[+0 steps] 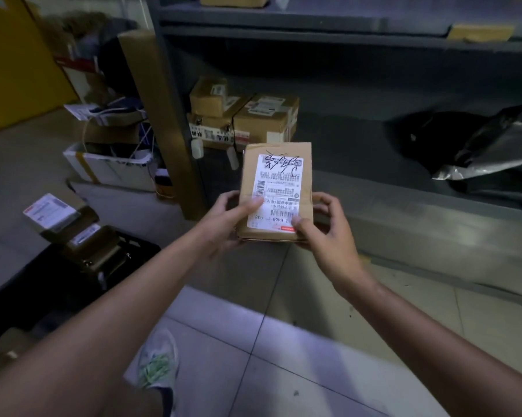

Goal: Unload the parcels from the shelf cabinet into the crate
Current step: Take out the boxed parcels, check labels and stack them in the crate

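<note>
A small brown cardboard parcel [276,164] with a white shipping label is held in front of the grey shelf cabinet [404,206]. My left hand [228,221] grips its lower left edge with the thumb on the label. My right hand [326,227] grips its lower right corner. Further cardboard parcels [241,115] sit stacked at the left end of the lower shelf. A black and silver plastic mailer bag [479,145] lies at the shelf's right. The black crate [58,275] stands on the floor at the lower left, with parcels [73,230] in it.
A tall cardboard box [157,115] leans against the shelf's left post. A white open box [112,167] with clutter stands on the floor to the left. A yellow wall panel [13,70] rises at far left. My shoe [157,365] rests on the tiled floor [283,356].
</note>
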A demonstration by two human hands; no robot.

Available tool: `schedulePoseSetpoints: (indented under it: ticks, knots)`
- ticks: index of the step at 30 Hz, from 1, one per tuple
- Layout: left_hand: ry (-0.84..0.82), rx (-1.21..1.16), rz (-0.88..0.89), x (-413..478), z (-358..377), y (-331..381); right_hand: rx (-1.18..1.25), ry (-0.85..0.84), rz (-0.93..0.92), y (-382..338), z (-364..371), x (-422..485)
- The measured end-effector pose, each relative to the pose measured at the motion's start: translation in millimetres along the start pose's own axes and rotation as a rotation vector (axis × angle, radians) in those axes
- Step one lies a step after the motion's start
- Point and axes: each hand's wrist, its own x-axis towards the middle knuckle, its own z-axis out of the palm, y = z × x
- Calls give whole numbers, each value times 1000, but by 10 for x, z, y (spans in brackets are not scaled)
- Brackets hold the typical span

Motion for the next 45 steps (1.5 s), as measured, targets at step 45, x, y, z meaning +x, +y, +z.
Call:
schedulePoseSetpoints:
  ticks: [45]
  knots:
    - [-141,420,10,82,-351,136,206,-120,365,-71,-249,327]
